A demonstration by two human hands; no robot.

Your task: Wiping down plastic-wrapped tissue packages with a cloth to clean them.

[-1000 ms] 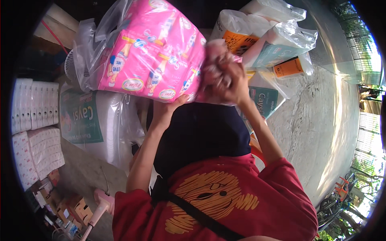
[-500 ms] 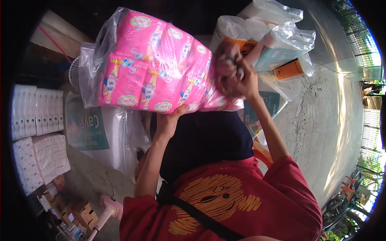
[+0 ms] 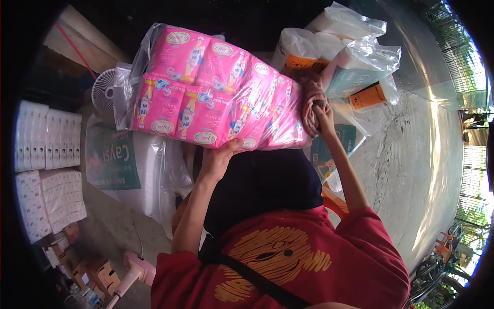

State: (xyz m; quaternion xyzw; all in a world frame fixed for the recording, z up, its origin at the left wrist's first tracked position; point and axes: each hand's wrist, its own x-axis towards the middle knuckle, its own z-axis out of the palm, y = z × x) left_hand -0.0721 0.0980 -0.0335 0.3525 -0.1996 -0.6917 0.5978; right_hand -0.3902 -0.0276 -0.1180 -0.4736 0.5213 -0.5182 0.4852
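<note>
A clear plastic bag holds a bundle of pink sanitary pad packs [image 3: 206, 98], tilted down to the right above my lap. Gripping its lower edge is my left hand [image 3: 222, 158], thumb on the front and the other fingers hidden beneath. My right hand [image 3: 323, 117] is closed on a crumpled brownish-pink cloth [image 3: 311, 103], which presses against the bundle's right end. Loose plastic [image 3: 126, 98] sticks out past the left end.
Wrapped white rolls [image 3: 355, 56] stand beyond my right hand. To the left lie a large wrapped white pack [image 3: 116, 159] and a small white fan [image 3: 104, 90]. Stacked white packages [image 3: 49, 139] and cardboard boxes [image 3: 105, 278] sit farther left. A pink stand [image 3: 138, 268] is at the lower left.
My right hand and the cloth, blurred before, have moved slightly right and down to the bundle's end. The bundle's right part is flatter and more visible; its left end sits slightly lower.
</note>
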